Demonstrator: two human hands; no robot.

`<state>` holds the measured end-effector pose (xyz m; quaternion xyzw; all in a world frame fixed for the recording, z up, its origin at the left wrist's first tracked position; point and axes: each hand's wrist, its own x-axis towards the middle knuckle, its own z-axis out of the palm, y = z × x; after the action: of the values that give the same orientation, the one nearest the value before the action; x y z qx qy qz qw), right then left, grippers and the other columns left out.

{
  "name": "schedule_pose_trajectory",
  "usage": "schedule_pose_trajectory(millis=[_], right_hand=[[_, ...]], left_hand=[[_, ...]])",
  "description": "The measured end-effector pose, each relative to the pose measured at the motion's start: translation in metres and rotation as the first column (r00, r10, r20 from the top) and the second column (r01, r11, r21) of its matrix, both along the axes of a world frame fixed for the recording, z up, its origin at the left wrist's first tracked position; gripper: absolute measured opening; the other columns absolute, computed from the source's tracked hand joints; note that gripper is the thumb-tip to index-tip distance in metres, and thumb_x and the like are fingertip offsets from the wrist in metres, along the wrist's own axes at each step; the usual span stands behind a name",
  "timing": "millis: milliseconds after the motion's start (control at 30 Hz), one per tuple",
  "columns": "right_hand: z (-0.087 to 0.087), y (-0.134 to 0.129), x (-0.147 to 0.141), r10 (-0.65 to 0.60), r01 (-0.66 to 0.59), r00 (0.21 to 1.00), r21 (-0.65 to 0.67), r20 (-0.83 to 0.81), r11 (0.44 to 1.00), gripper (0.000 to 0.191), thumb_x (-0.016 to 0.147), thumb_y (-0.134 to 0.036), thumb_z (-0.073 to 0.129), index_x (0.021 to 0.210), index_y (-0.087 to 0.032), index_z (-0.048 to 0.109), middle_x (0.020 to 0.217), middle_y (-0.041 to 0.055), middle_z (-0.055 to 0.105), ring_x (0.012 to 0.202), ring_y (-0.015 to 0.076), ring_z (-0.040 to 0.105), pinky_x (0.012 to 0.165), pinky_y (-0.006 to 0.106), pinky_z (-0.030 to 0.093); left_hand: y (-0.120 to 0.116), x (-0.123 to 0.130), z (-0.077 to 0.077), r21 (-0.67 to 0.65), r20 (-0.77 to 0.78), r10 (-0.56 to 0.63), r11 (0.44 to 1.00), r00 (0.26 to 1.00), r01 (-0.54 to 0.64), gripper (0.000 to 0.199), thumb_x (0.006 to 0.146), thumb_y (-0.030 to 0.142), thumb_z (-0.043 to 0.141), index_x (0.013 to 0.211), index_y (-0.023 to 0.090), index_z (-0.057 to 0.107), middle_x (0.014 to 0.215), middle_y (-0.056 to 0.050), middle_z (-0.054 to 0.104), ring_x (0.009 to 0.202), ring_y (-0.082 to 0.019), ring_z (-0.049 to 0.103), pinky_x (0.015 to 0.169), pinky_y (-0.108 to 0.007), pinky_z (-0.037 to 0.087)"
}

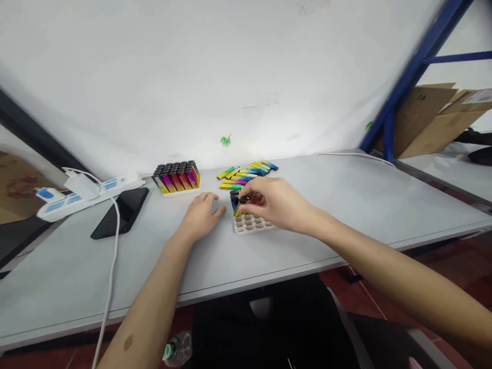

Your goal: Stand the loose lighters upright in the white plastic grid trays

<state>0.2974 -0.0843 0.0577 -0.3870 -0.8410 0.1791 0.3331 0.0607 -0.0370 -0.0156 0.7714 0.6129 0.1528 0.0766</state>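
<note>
My right hand (271, 202) pinches a lighter (245, 199) by its black top, over a white tray of round holes (249, 225). A few lighters stand upright at the tray's far left corner; my fingers hide part of that row. Flat on the table, to the left of the tray, rests my left hand (202, 215), fingers spread and holding nothing. Behind the tray lies a loose pile of shiny, multicoloured lighters (246, 177). At the back left a second tray is packed with upright lighters (179, 177).
On the left, a black phone (121, 212) lies beside a white power strip (92, 197) with plugs in it. A white cable (114, 246) runs down over the table's front edge. Cardboard boxes (430, 120) stand at the right, beyond a blue metal frame (389, 133).
</note>
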Motion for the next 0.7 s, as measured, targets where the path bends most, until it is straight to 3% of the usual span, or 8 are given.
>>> schedule_pose_trajectory(millis=[167, 300, 433, 600, 700], right_hand=[[-0.015, 0.000, -0.014, -0.101, 0.067, 0.957, 0.134, 0.272, 0.989, 0.013, 0.090, -0.028, 0.072, 0.101, -0.021, 0.070, 0.099, 0.0069, 0.073, 0.087, 0.0226, 0.067, 0.067, 0.032, 0.043], [-0.017, -0.003, -0.018, -0.184, 0.108, 0.917, 0.222, 0.355, 0.969, 0.019, 0.092, -0.034, 0.070, 0.106, -0.023, 0.067, 0.106, 0.0072, 0.074, 0.087, 0.0245, 0.069, 0.061, 0.032, 0.037], [-0.010, -0.002, -0.018, -0.225, 0.136, 0.916, 0.269, 0.332, 0.953, 0.025, 0.092, -0.034, 0.070, 0.114, -0.025, 0.063, 0.105, 0.0055, 0.073, 0.079, 0.0218, 0.067, 0.057, 0.031, 0.032], [0.006, 0.010, -0.011, -0.233, 0.182, 0.950, 0.240, 0.208, 0.954, 0.018, 0.090, -0.037, 0.071, 0.103, -0.024, 0.066, 0.094, 0.0049, 0.071, 0.079, 0.0215, 0.063, 0.062, 0.031, 0.033], [0.012, 0.031, 0.000, -0.261, 0.245, 0.963, 0.192, 0.062, 0.950, 0.019, 0.095, -0.042, 0.064, 0.092, -0.024, 0.067, 0.086, 0.0045, 0.070, 0.075, 0.0209, 0.060, 0.065, 0.032, 0.034]], left_hand=[[-0.001, 0.001, 0.001, -0.001, 0.002, -0.007, 1.000, 1.000, 0.007, 0.054, 0.092, 0.046, 0.043, 0.132, 0.013, 0.056, 0.140, -0.018, 0.056, 0.137, -0.033, 0.047, 0.115, -0.048, 0.037], [-0.001, 0.001, 0.000, 0.002, 0.007, -0.006, 1.000, 1.000, 0.006, 0.051, 0.092, 0.047, 0.044, 0.130, 0.015, 0.057, 0.139, -0.016, 0.057, 0.136, -0.033, 0.047, 0.114, -0.048, 0.037], [-0.001, 0.000, 0.000, -0.010, 0.011, -0.004, 1.000, 1.000, 0.004, 0.053, 0.092, 0.048, 0.044, 0.132, 0.015, 0.056, 0.141, -0.017, 0.056, 0.137, -0.034, 0.047, 0.115, -0.048, 0.037], [0.000, 0.000, 0.000, 0.006, -0.009, -0.010, 1.000, 1.000, 0.010, 0.051, 0.093, 0.047, 0.043, 0.131, 0.016, 0.057, 0.140, -0.016, 0.057, 0.136, -0.034, 0.048, 0.114, -0.047, 0.038], [0.001, 0.000, -0.001, 0.000, -0.016, 0.003, 1.000, 1.000, -0.003, 0.051, 0.093, 0.046, 0.043, 0.132, 0.015, 0.056, 0.142, -0.016, 0.056, 0.136, -0.034, 0.048, 0.115, -0.048, 0.038]])
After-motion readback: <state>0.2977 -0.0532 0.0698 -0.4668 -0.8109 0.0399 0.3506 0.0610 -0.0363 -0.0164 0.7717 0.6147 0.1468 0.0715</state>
